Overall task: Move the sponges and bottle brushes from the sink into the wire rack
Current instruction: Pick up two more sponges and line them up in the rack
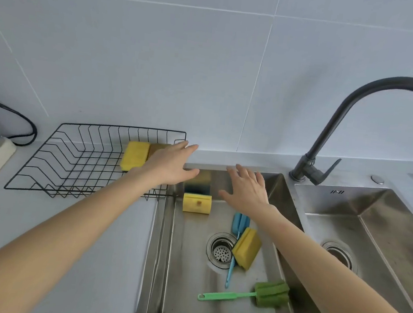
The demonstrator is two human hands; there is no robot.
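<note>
Both hands' fingers (242,171) spread, empty, above sink (162,253).

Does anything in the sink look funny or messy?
Yes. A yellow sponge stands tilted on its edge, leaning over the blue brush beside the drain. Another yellow sponge has a small brownish spot on its face.

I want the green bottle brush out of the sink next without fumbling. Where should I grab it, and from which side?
Probably the thin handle of the green bottle brush, pinched from above near its middle. It lies flat on the sink floor with open steel on both sides. The right hand looks better placed, since it is over the basin.
</note>
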